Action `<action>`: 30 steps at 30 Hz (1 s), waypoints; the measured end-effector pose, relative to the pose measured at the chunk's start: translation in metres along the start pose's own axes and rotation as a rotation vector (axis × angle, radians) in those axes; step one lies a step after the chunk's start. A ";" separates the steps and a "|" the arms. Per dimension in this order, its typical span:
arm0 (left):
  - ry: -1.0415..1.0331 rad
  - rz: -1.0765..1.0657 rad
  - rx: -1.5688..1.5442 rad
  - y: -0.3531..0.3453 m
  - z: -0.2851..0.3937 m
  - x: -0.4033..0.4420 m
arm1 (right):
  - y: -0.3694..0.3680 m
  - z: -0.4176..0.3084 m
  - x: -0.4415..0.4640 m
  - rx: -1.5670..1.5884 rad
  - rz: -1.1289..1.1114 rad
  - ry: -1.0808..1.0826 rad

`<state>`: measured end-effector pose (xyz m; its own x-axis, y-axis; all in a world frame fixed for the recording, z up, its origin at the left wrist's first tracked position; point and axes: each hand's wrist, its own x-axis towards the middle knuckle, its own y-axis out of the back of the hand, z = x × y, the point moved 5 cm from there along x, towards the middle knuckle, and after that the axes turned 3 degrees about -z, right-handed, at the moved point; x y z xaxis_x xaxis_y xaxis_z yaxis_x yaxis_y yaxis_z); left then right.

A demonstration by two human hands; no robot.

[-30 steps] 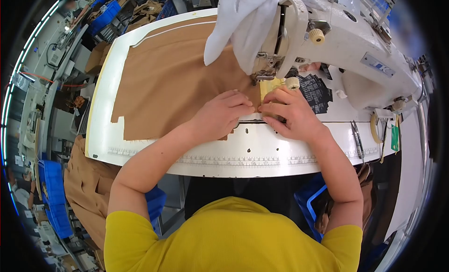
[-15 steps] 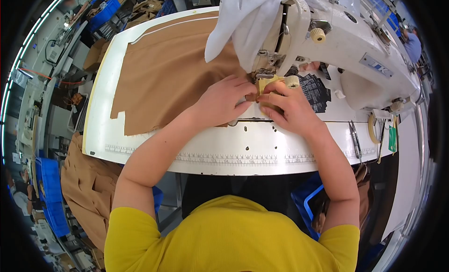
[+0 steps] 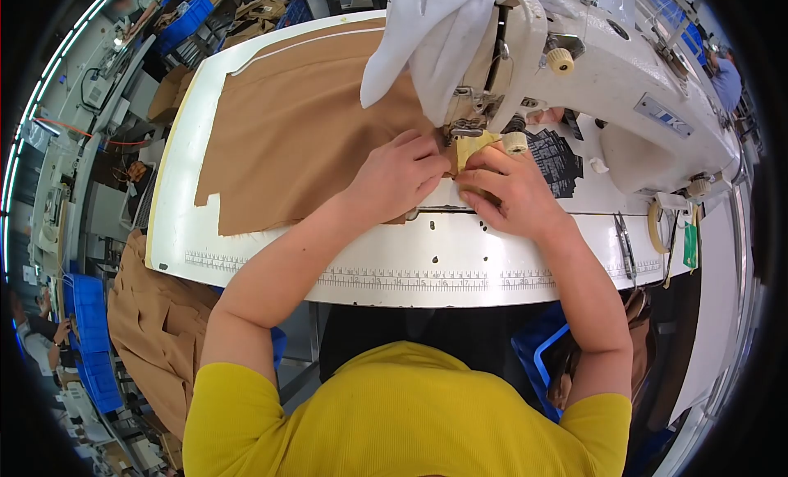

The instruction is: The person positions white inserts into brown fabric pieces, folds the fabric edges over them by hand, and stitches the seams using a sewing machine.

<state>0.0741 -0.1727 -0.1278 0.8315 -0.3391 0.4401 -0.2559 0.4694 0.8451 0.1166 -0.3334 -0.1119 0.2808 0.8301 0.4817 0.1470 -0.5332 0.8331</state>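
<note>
A large piece of brown fabric (image 3: pixel 287 140) lies on the white sewing table (image 3: pixel 386 292), its right edge running up to the needle area of a sewing machine (image 3: pixel 591 58). My left hand (image 3: pixel 402 175) is closed on that edge just in front of the presser foot (image 3: pixel 468 130). Close beside it, my right hand (image 3: pixel 510 190) has its fingers curled and pinched at the same edge. The fingertips of both hands nearly meet, and what lies between them is partly hidden. White cloth (image 3: pixel 427 50) hangs over the machine head.
Black printed labels (image 3: pixel 556 161) lie right of my right hand. Tweezers (image 3: pixel 625 245) and a tape roll (image 3: pixel 657 227) are at the table's right side. More brown fabric (image 3: pixel 156 321) hangs at lower left, near blue bins (image 3: pixel 90 329). A ruler strip runs along the front edge.
My left hand's fingers have drawn closer together, and its thumb is now tucked in. My right hand has shifted slightly, its fingers more curled. The fabric is almost unmoved.
</note>
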 end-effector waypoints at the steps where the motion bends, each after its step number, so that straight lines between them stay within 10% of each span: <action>1: -0.037 0.037 -0.002 -0.001 0.000 -0.001 | 0.001 0.000 0.000 0.000 0.001 0.000; 30: -0.027 -0.077 -0.183 0.000 -0.019 0.005 | -0.009 0.005 0.009 -0.247 0.018 -0.169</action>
<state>0.0876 -0.1586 -0.1311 0.8308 -0.4004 0.3866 -0.0960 0.5811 0.8082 0.1224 -0.3217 -0.1159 0.4385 0.7706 0.4625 -0.0887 -0.4750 0.8755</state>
